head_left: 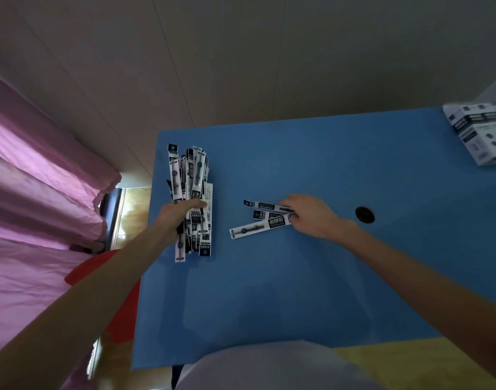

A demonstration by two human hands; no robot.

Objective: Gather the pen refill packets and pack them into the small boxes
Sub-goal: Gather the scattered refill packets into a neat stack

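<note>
**Item: refill packets, gathering stage, boxes not yet filled**

Setting: a matt blue desk (311, 291) set against a pale panelled wall, with a creased pink curtain (30, 192) hung at the left. A round dark hole (365, 214) is cut in the desk top.

Main bundle (191, 198): many long, narrow, flat packets, glossy, printed black on white, held roughly parallel and fanned at the ends. The bundle is gripped around its middle by the left hand (179, 213), near the desk's left edge.

Loose packets (265, 219): about three, lying crossed on the desk at centre. Their near ends are pinched by the curled fingers of the right hand (311, 215).

Small boxes (480, 133): white card with dark print, stacked at the far right corner, well apart from both hands.

Handling advice: the loose strips should be squared lengthwise before being added to the bundle; slippery film is judged likely to slide, so the ends are best tapped level on the desk.
</note>
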